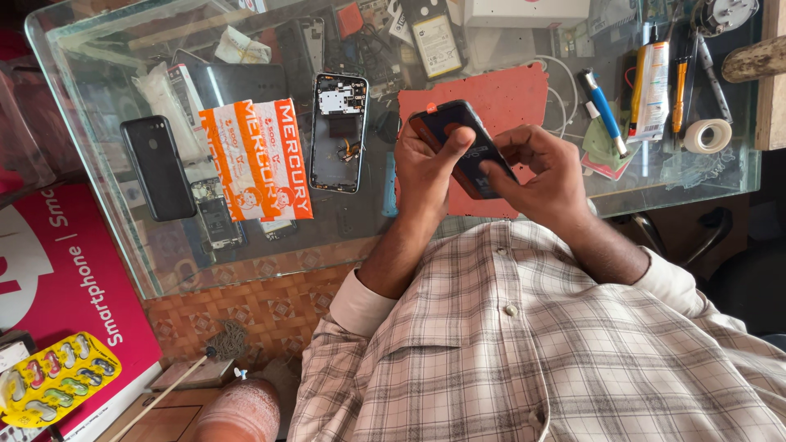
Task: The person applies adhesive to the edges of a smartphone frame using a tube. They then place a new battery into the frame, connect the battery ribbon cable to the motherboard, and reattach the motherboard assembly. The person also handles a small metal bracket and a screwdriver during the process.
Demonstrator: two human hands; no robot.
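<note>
Fingers (446, 139) of the left hand (426, 168) were wrapped around a dark smartphone (463, 147), with the thumb pressed on its face, and the right hand (544, 168) gripped the same phone from the other side, its fingers curled on the lower edge. The phone was held tilted in the air above a red mat (508, 98) on the glass worktop (98, 74). Just to the left lay an opened phone frame (338, 135) with its inner parts showing, then an orange and white packet (258, 160) and a black phone back (157, 168). A blue pen (603, 110) and a tape roll (707, 136) lay to the right.
</note>
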